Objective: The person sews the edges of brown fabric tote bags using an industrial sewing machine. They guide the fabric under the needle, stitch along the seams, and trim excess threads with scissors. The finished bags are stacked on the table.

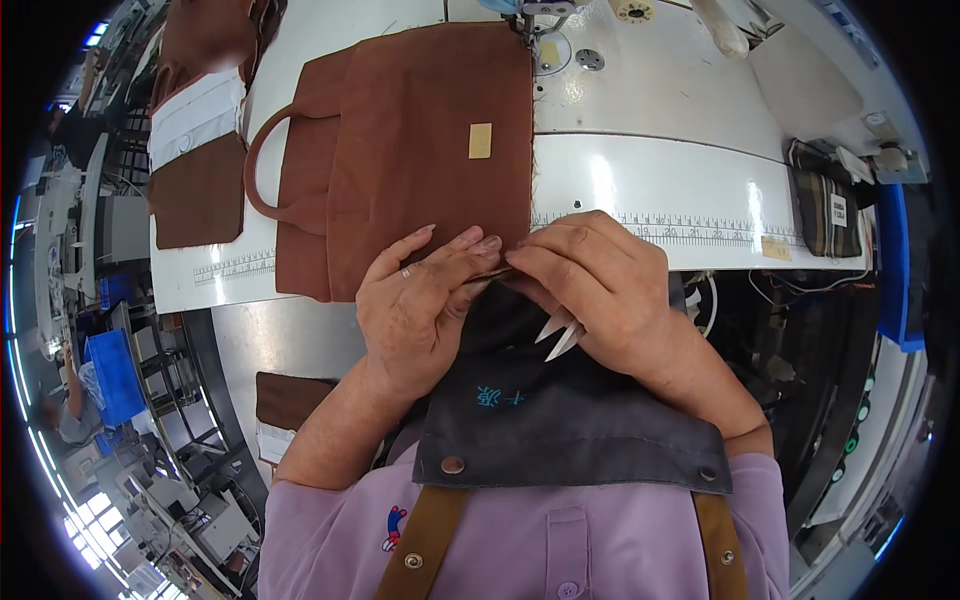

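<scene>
A reddish-brown fabric bag piece [410,160] with a looped handle [255,165] and a small tan patch [479,141] lies flat, its top corner by the sewing machine's presser foot [530,30]. My left hand [425,305] is closed on the bag's lower right corner, thumb and fingers pinching it. My right hand [600,290] pinches the same edge just right of the left fingertips. It also holds metal thread snips [560,340] in the palm, blades poking out below, toward me.
Brown pieces with white backing [195,190] lie at left; another pile [290,395] sits on a lower shelf. At right are a striped pouch [825,205] and blue bin [895,265]. A printed ruler [680,230] runs along the table's front edge. Other people [70,400] work far left.
</scene>
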Demonstrator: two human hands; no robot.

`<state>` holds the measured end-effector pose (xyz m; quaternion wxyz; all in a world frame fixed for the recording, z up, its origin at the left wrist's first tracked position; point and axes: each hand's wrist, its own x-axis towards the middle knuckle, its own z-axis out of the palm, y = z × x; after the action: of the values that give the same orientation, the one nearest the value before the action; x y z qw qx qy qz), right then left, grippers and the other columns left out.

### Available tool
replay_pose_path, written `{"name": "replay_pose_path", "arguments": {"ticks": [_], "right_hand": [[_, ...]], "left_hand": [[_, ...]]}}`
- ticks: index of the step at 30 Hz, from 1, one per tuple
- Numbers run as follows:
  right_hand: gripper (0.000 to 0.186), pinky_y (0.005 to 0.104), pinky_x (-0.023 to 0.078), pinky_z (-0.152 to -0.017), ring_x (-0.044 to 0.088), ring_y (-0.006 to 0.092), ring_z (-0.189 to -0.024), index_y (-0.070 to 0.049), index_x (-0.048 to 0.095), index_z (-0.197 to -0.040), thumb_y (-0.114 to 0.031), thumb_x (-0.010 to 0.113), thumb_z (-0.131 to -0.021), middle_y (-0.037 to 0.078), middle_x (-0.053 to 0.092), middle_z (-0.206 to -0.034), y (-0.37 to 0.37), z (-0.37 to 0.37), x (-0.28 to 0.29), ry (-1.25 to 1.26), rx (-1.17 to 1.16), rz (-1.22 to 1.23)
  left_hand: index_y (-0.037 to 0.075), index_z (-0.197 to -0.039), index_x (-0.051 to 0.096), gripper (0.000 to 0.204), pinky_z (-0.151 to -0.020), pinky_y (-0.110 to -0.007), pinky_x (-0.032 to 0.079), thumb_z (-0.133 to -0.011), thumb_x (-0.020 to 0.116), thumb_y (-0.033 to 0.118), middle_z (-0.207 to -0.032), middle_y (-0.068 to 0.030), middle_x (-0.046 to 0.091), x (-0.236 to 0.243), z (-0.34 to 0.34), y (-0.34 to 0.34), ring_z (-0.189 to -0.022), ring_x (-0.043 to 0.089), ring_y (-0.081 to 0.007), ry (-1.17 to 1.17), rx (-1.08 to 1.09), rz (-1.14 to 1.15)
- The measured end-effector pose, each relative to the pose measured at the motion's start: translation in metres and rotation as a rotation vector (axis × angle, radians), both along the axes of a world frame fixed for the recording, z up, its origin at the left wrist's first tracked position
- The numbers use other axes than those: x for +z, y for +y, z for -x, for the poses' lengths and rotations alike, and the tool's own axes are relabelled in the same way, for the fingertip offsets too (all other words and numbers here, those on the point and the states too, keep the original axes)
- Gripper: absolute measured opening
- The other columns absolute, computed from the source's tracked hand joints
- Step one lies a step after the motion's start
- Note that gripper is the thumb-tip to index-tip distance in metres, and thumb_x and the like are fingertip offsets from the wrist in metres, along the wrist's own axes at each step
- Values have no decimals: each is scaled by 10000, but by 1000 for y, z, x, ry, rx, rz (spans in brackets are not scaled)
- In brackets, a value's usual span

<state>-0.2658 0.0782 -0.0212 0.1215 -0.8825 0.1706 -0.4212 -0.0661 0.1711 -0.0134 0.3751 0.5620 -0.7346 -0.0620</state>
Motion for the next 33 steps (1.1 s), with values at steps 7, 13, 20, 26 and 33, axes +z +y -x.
{"name": "replay_pose_path", "arguments": {"ticks": [7, 13, 20, 26, 33], "right_hand": [[278, 323, 564, -641, 676, 208, -819, -64, 722, -1011, -96, 830, -756, 34, 690, -944, -1, -10, 12, -27, 7, -160], [285, 320, 562, -641, 678, 215, -788, -67, 721, -1012, -90, 819, -746, 23, 691, -896, -3, -11, 11, -45, 20, -154], [185, 283, 561, -610, 715, 188, -903, -67, 722, -918, -112, 747, -741, 46, 702, -920, -1, 3, 20, 47, 57, 155], [155, 264, 559, -607, 717, 174, -985, -63, 705, -913, -109, 705, -765, 52, 703, -946, 2, 8, 9, 114, 75, 177], [157, 269, 518, -560, 703, 157, -886, -54, 679, -899, -118, 691, -756, 45, 681, -911, -2, 3, 9, 98, 115, 144]], "left_hand": [[79, -1032, 735, 105, -1018, -406, 514, -1002, 686, 168, -1040, -28, 806, 8, -1, -2, -1105, 752, -182, 163, 75, -103], [77, -1049, 734, 108, -1031, -417, 510, -985, 696, 155, -1061, -41, 803, 8, 0, -1, -1118, 748, -190, 136, 49, -79], [64, -1103, 744, 286, -1076, -404, 506, -844, 796, 172, -1155, -48, 776, 8, -8, 2, -1151, 725, -170, -280, -129, 89], [90, -1151, 729, 316, -1083, -421, 499, -872, 780, 230, -1174, -41, 757, 38, -24, -20, -1163, 710, -197, -336, -359, -65], [83, -1275, 678, 386, -1159, -502, 418, -926, 732, 238, -1393, -83, 649, 37, -33, -99, -1367, 568, -264, -367, -368, -105]]}}
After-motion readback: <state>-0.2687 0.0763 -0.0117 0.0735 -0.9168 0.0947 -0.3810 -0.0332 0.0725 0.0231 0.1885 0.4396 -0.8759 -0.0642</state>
